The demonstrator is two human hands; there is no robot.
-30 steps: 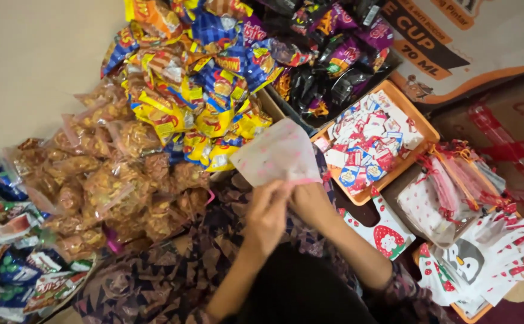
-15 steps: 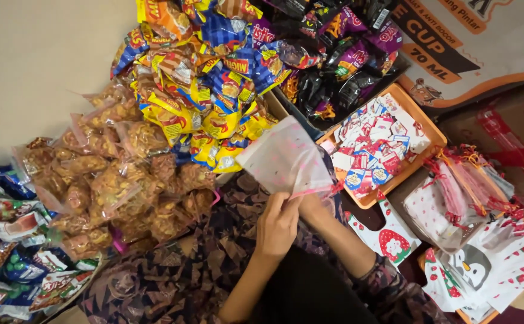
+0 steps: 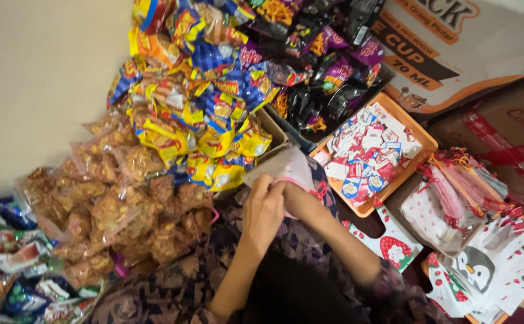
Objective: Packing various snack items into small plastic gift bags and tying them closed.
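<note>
My left hand [image 3: 262, 211] and my right hand [image 3: 302, 200] meet at the mouth of a small white pouch [image 3: 287, 163] with pink dots and a pink drawstring. Both hands grip it, the left fingers curled over its opening and the right hand partly hidden behind them. The pouch is crumpled and points away from me, just in front of a pile of yellow and blue snack packets [image 3: 208, 123]. Clear bags of brown snacks [image 3: 124, 204] lie to the left of my hands.
An orange tray [image 3: 425, 143] of small red, white and blue packets sits to the right. Beyond it are black and purple packets [image 3: 325, 75] and a cardboard box [image 3: 472, 42]. A stack of dotted pouches [image 3: 439, 207] and penguin-printed paper bags [image 3: 484, 267] lie at right.
The pouch, held up flat and spread before, has come down and crumpled between my hands. My left hand has moved up over its opening.
</note>
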